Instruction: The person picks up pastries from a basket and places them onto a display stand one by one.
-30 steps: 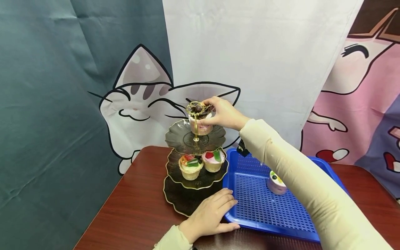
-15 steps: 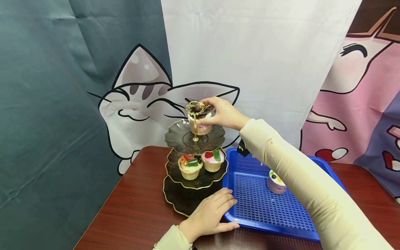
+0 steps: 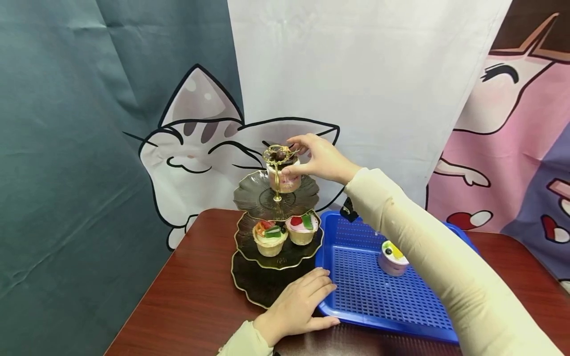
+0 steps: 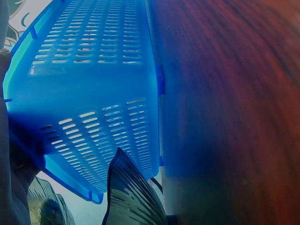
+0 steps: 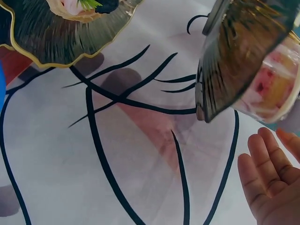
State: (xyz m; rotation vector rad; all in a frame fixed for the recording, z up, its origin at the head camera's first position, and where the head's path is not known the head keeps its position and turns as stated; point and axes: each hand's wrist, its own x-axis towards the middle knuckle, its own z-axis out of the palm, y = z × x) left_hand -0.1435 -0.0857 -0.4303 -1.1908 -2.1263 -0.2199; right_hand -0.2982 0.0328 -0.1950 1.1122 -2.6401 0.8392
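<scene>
A dessert cup (image 3: 288, 181) with dark chocolate topping stands on the top plate (image 3: 254, 198) of a three-tier stand, behind its gold handle (image 3: 277, 185). Beside the cup's right side is my right hand (image 3: 322, 160), thumb and fingers spread. In the right wrist view, the fingers (image 5: 258, 150) are relaxed and apart from the clear cup (image 5: 269, 86). Two fruit-topped cupcakes, one yellowish (image 3: 270, 242) and one pink (image 3: 302, 230), sit on the middle plate (image 3: 285, 259). My left hand (image 3: 298, 306) rests with extended fingers on the near left corner of a blue basket (image 3: 387, 324).
One fruit-topped dessert cup (image 3: 394, 259) stands inside the basket, partly beside my right sleeve (image 3: 414, 242). The stand's dark bottom plate (image 3: 258, 282) lies close to the basket on the reddish wooden table (image 3: 187, 296). A cartoon-printed curtain (image 3: 356, 74) hangs behind.
My right hand has loosened from the chocolate-topped cup and drawn slightly to the right, its fingers spreading. The cup stays on the top plate. My left hand has kept its place.
</scene>
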